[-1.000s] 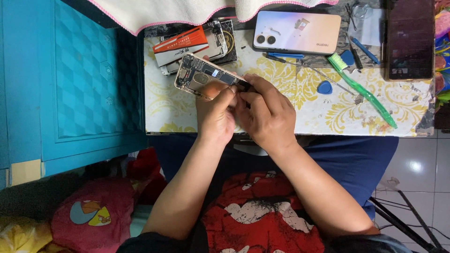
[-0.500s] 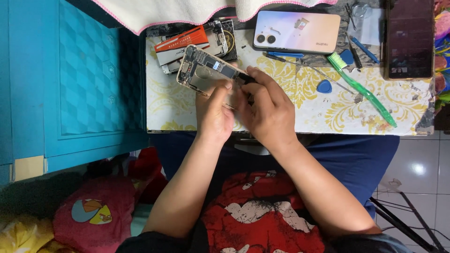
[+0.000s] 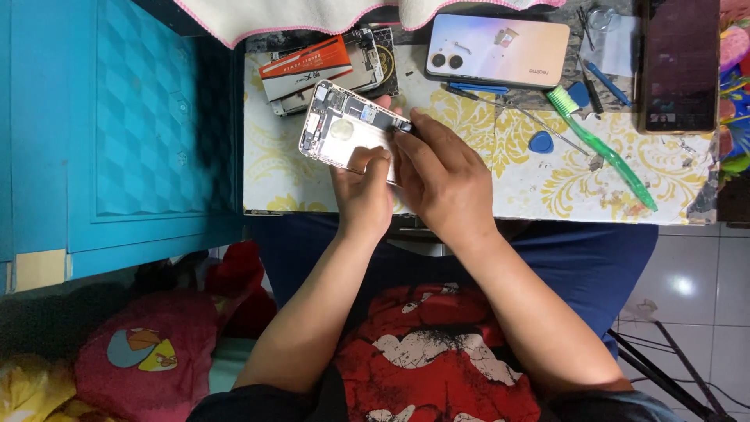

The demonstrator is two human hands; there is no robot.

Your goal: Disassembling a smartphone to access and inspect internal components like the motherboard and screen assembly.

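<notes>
The lower end of the opened phone (image 3: pixel 344 129) is hidden under both hands, and its small inner parts are too fine to make out. The left hand (image 3: pixel 363 191) grips it from below, fingers (image 3: pixel 379 160) curled over its pale inner plate, holding it tilted just above the counter (image 3: pixel 484 184). The right hand (image 3: pixel 441 176) is closed on the phone's right edge, fingertips pinched at a dark spot near the top corner; whether they hold a tool there I cannot tell. Behind lie a phone back cover (image 3: pixel 496 51), a green toothbrush (image 3: pixel 601 148) and a blue pick (image 3: pixel 541 141). A dark tablet (image 3: pixel 678 62) is cut off at the top.
</notes>
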